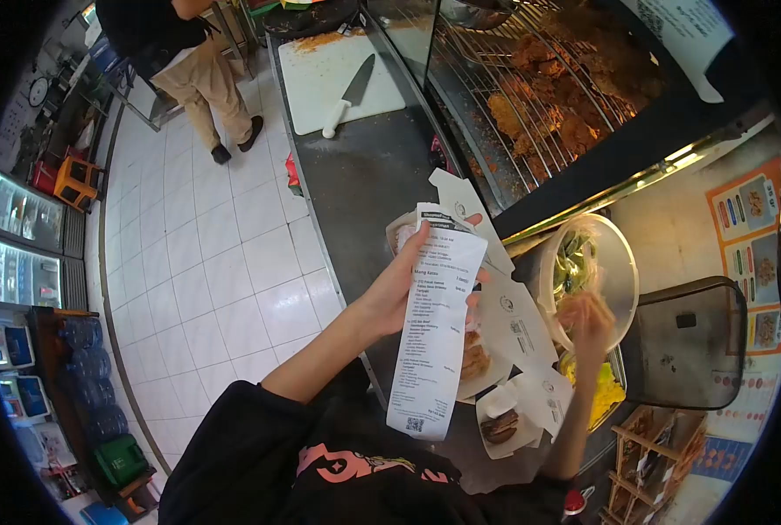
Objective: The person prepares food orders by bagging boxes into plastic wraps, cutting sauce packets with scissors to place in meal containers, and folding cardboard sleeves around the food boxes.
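My left hand [392,293] grips a long printed receipt [434,350] between thumb and fingers, holding it up in front of me. Behind the paper stand open white food boxes [520,328], partly hidden by it. One smaller open box holds a dark brown food item [499,427]. My right hand [588,322] is at a round clear plastic tub [633,284], its fingers bunched together and a little blurred. Green contents [571,262], seemingly in clear plastic, show inside the tub. What the right fingers pinch is not distinguishable.
A knife [352,94] lies on a white cutting board [307,83]. Fried pieces [574,131] rest on racks in a lit glass cabinet. A dark lid [692,341] leans right of the tub, near a yellow-filled tray [611,394]. Another person [199,87] stands at upper left.
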Motion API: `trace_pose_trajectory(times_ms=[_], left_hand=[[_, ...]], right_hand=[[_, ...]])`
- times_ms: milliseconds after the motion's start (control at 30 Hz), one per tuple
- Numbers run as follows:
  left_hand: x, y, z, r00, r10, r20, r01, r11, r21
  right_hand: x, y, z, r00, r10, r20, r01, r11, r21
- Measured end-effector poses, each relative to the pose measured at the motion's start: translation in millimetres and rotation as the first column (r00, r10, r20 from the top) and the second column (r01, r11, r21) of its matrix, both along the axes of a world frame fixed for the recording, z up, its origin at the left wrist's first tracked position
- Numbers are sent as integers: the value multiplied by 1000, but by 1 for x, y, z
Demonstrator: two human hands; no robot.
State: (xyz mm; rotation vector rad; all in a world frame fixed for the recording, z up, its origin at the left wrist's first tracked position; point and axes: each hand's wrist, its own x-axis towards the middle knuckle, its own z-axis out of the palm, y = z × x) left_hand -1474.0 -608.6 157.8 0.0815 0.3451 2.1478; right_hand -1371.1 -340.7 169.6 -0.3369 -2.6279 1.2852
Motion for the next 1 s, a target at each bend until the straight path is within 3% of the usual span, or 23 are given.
trace_pose_trajectory(times_ms=[33,67,133,233,300,333,500,567,600,633,700,733,833,867,1000], left_hand=[[-3,0,-1,1000,-5,4,5,1000,-2],[-8,1,-1,1000,-17,9,17,999,40],[-17,5,-2,999,-41,13,40,996,83],[-32,10,-6,997,-69,30,68,998,12],[-38,11,-9,999,-51,0,51,999,-9],[-40,12,-11,998,-63,11,63,998,-10],[-47,20,-9,997,-71,-32,68,994,-88],[-47,23,-12,996,-83,-29,81,994,-73],[-47,24,-13,995,-95,-29,93,994,-64],[-46,24,-12,995,-99,-27,97,993,-63],[-44,25,-10,994,-106,-13,105,993,-51],[-43,25,-9,994,-112,-15,111,993,-50],[-43,22,-8,994,-105,-17,104,992,-67],[-44,19,-7,994,-98,-51,92,990,-110],[-53,2,-12,987,-68,-145,44,986,-161]], right_hand=[[-31,33,-5,976,-136,171,146,988,-48],[-56,59,-18,983,-45,178,13,985,174],[-77,116,-89,951,47,305,-223,789,573],[-97,105,-97,832,-151,534,-379,548,746],[-98,103,-75,843,45,536,-338,819,464],[-92,111,-80,882,120,456,-299,890,345],[-48,91,-34,956,60,287,-162,924,347],[-31,103,-27,972,-100,211,-11,883,469],[-26,109,-23,927,-218,305,49,877,479],[-23,104,-14,926,-222,307,51,876,479],[-15,88,9,1000,-29,-10,31,954,297],[-9,89,16,998,-52,28,44,972,229],[5,105,17,985,-152,76,124,949,290],[8,102,16,983,-185,20,171,940,294],[20,103,10,981,-179,67,161,963,218]])
